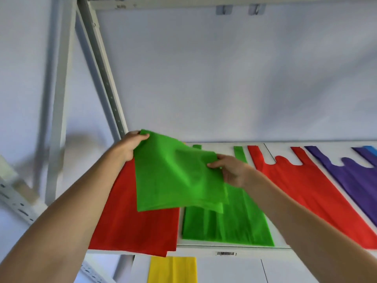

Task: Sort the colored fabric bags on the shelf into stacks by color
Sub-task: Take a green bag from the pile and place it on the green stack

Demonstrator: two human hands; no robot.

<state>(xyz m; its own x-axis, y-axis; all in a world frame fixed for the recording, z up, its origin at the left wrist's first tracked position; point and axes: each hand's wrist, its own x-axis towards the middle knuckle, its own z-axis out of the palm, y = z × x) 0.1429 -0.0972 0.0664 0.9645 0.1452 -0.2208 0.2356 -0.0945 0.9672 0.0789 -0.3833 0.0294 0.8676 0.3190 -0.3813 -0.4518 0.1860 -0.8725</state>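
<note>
A green fabric bag (175, 176) hangs in the air above the white shelf (224, 249), held at two corners. My left hand (130, 146) pinches its upper left corner and my right hand (232, 170) pinches its right edge. Below it lies a green stack (230, 223) on the shelf. A dark red bag (132, 217) lies to the left, partly over the shelf's front edge. To the right lie a red bag (306, 184) and a purple bag (355, 176), with a bit of blue (372, 150) at the far right.
A yellow bag (173, 269) lies on the lower shelf. Grey metal uprights (102, 64) of the rack stand at the left. A barcode label (225, 253) is on the shelf's front edge. A white wall is behind.
</note>
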